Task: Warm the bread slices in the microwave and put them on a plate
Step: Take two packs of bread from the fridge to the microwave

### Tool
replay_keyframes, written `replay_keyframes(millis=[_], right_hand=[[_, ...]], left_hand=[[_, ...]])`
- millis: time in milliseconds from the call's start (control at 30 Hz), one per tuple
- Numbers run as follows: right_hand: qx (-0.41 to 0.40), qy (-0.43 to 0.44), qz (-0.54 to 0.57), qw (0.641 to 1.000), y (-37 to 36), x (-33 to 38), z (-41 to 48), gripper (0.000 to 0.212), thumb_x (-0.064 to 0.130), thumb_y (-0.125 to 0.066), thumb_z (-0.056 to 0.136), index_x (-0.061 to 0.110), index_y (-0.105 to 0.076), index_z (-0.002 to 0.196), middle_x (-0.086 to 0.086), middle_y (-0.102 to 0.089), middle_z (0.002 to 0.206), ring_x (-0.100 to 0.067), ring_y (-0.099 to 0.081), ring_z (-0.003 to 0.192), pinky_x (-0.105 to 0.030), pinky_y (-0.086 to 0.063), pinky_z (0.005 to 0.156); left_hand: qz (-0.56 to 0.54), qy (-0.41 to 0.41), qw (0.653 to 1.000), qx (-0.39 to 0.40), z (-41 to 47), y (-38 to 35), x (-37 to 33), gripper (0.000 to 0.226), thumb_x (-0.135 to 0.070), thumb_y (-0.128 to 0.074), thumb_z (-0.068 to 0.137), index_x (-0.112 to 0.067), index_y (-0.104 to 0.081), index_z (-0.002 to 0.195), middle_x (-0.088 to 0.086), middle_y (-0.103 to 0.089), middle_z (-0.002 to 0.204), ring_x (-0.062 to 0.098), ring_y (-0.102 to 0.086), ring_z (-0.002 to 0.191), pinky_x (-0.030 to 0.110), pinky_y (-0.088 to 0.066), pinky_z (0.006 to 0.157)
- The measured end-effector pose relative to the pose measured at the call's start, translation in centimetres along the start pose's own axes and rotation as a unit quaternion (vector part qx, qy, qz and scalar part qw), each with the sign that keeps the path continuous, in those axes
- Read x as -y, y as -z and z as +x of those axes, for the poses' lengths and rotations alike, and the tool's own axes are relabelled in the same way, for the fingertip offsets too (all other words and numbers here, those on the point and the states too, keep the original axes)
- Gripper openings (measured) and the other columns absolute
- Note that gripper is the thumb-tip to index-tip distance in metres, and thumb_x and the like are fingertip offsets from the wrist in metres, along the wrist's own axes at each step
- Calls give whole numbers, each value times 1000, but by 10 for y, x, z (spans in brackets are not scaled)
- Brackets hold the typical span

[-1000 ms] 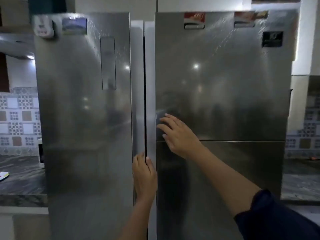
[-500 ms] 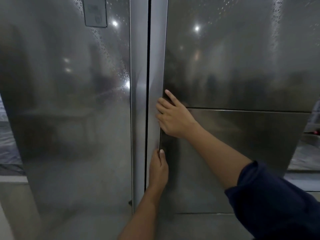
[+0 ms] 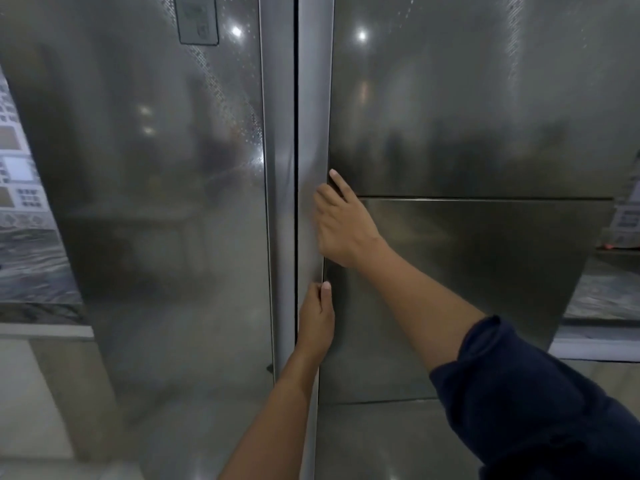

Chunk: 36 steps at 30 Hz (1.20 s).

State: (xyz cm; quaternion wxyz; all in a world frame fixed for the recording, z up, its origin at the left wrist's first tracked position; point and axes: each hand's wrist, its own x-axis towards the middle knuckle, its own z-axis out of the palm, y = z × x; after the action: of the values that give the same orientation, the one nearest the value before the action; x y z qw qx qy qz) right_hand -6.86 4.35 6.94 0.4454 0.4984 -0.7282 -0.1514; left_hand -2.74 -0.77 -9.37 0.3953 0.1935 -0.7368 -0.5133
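A steel two-door fridge fills the head view, with its left door (image 3: pixel 156 202) and right door (image 3: pixel 485 116) both closed. My right hand (image 3: pixel 343 226) hooks its fingers behind the vertical handle strip (image 3: pixel 313 133) on the right door's inner edge. My left hand (image 3: pixel 317 320) grips the same strip just below it. No bread, microwave or plate is in view.
A dark marble counter (image 3: pixel 31 271) with a tiled wall behind it runs off to the left of the fridge. Another stretch of counter (image 3: pixel 606 292) lies to the right. A small control panel (image 3: pixel 197 19) sits high on the left door.
The view has come much closer to the fridge. My right hand slid left from the door face onto the handle strip, and my left hand shifted from the gap onto that strip.
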Motion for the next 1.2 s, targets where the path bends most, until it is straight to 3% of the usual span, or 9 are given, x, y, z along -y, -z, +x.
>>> replay_keyframes(millis=[167, 300, 433, 567, 700, 800, 933, 1067, 1200], right_hand=[[-35, 17, 40, 998, 30, -2, -35, 46, 18, -28, 87, 0, -56, 119, -15, -51, 124, -29, -31, 131, -41, 14, 113], [-43, 41, 66, 996, 61, -9, -81, 41, 21, -35, 90, 1, -56, 119, -17, -48, 132, -28, -28, 136, -41, 12, 115], [-36, 35, 101, 994, 91, -16, -131, 40, 17, -42, 87, -3, -57, 118, -20, -49, 133, -29, -32, 136, -42, -1, 118], [-111, 35, 111, 987, 128, -25, -180, 21, 7, -66, 61, 0, -69, 81, -19, -67, 96, -31, -63, 105, -52, -39, 103], [-184, 35, 141, 972, 155, -41, -221, 16, 3, -67, 65, 2, -68, 81, -17, -66, 90, -32, -65, 96, -47, -43, 102], [-190, 62, 123, 972, 178, -51, -240, 23, 5, -64, 69, 2, -68, 92, -19, -65, 103, -34, -61, 105, -47, -38, 105], [-135, 77, 90, 984, 203, -52, -253, 30, 11, -62, 73, 5, -66, 102, -18, -64, 113, -33, -58, 113, -46, -39, 106], [-46, 26, 69, 996, 215, -54, -264, 31, 14, -49, 73, 5, -66, 97, -17, -64, 113, -31, -57, 114, -38, -45, 101], [53, -18, 13, 998, 215, -59, -272, 44, 19, -38, 86, 5, -50, 126, -18, -38, 144, -31, -31, 136, -41, -22, 113]], left_hand=[[9, -30, 999, -36, -47, -3, -18, 31, -34, -32, 100, -26, -38, 71, -7, -40, 66, -3, -41, 56, 11, -35, 53], [43, -45, 998, -2, -94, 3, -37, 28, -34, -34, 99, -30, -41, 72, -12, -44, 69, -2, -44, 61, 7, -36, 54], [138, -112, 984, 10, -136, 4, -58, 21, -26, -39, 99, -12, -55, 96, 1, -51, 94, 15, -48, 87, 15, -33, 73], [177, -181, 966, -49, -178, 5, -86, 39, -35, -44, 96, -11, -49, 126, 2, -46, 118, 9, -43, 108, 19, -35, 93], [65, -169, 965, -191, -196, 8, -117, 29, -30, -43, 95, -15, -53, 118, -8, -45, 104, 5, -43, 98, 18, -38, 85], [-49, -81, 978, -183, -194, 7, -133, 33, -24, -38, 99, -12, -51, 127, -4, -49, 116, 16, -48, 113, 28, -39, 97], [-144, -34, 985, -86, -187, -4, -159, 36, -17, -31, 101, -4, -44, 132, 16, -48, 135, 20, -47, 120, 41, -35, 110], [-196, -43, 979, -19, -184, -16, -189, 47, -25, -25, 102, -6, -26, 145, 13, -30, 152, 24, -30, 140, 46, -25, 116], [-232, -27, 972, -20, -178, -23, -216, 48, -30, -24, 102, -15, -23, 147, 6, -27, 154, 21, -28, 141, 38, -22, 118]])
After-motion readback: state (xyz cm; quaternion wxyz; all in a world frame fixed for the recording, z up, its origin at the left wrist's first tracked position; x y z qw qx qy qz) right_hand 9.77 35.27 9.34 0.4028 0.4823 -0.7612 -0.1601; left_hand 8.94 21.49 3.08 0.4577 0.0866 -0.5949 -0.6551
